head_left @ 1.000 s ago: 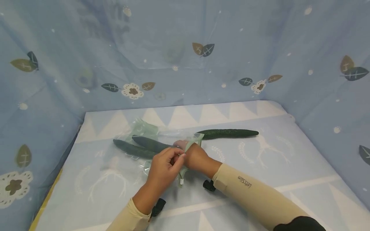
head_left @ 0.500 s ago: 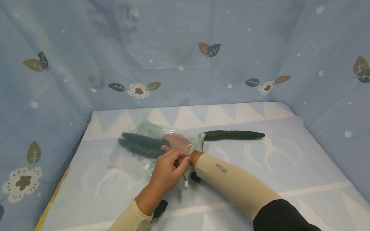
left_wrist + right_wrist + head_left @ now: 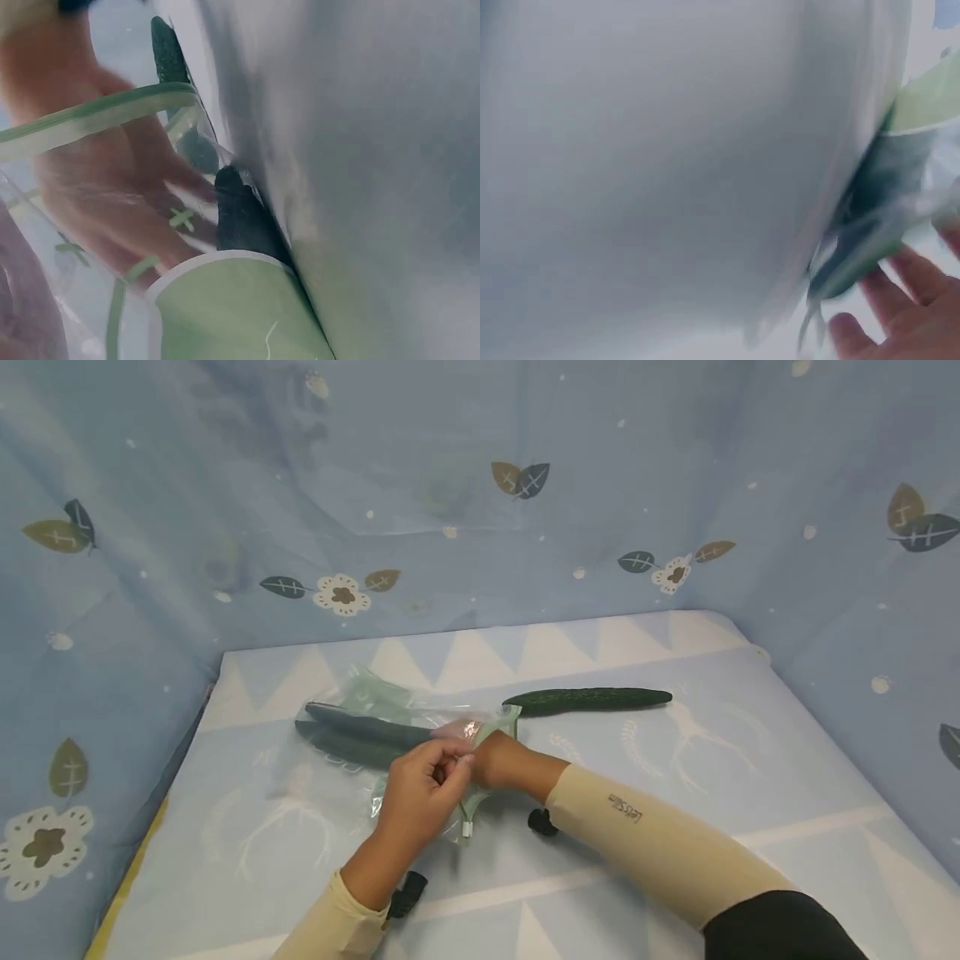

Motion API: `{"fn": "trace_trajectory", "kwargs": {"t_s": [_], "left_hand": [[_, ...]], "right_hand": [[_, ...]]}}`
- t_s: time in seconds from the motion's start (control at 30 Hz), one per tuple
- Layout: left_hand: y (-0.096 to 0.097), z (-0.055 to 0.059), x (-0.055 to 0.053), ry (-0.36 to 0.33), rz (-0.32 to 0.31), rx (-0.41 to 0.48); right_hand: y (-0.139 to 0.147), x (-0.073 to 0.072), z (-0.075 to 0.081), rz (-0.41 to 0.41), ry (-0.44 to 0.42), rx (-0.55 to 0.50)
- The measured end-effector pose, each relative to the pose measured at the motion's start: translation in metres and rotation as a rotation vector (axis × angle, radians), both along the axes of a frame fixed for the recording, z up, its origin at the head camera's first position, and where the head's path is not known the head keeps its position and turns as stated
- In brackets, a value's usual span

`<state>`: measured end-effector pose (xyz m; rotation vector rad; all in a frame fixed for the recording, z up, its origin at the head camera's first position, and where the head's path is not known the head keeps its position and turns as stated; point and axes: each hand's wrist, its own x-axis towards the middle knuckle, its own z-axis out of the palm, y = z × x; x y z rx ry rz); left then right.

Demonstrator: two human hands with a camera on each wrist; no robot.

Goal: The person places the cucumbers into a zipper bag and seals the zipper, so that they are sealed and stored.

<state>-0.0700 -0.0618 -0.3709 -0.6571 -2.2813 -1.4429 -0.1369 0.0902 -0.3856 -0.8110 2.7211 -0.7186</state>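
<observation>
Two cucumbers (image 3: 352,735) lie side by side inside the clear bag (image 3: 375,710) at the left of the counter (image 3: 750,793). The left hand (image 3: 420,789) pinches the green rim (image 3: 97,116) of the bag mouth. It should keep this rim lifted and steady. The right hand (image 3: 480,745) is inside the mouth; its fingers probably lie loose, but the plastic blurs them. A third cucumber (image 3: 588,698) lies outside, further right.
</observation>
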Motion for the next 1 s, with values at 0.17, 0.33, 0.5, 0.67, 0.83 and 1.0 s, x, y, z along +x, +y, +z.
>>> {"fn": "trace_trajectory", "kwargs": {"t_s": [0.17,0.33,0.5,0.67,0.83,1.0], "left_hand": [[-0.002,0.002,-0.005,-0.024,0.029,0.014],[-0.003,0.003,-0.005,-0.054,0.054,0.038],[-0.002,0.004,-0.004,-0.073,0.056,0.043],[-0.006,0.005,-0.006,-0.08,0.063,0.053],[-0.008,0.003,-0.007,-0.101,0.055,0.066],[-0.01,0.002,-0.009,-0.121,0.063,0.075]], "right_hand": [[0.045,0.026,0.008,-0.119,-0.007,-0.201],[0.095,0.043,0.001,-0.171,0.085,-0.325],[0.155,0.038,-0.002,-0.37,0.152,-0.383],[0.216,0.009,0.001,-0.577,0.114,-0.298],[0.247,-0.009,0.0,-0.508,-0.021,-0.067],[0.256,-0.02,-0.002,-0.459,-0.095,-0.04]]}}
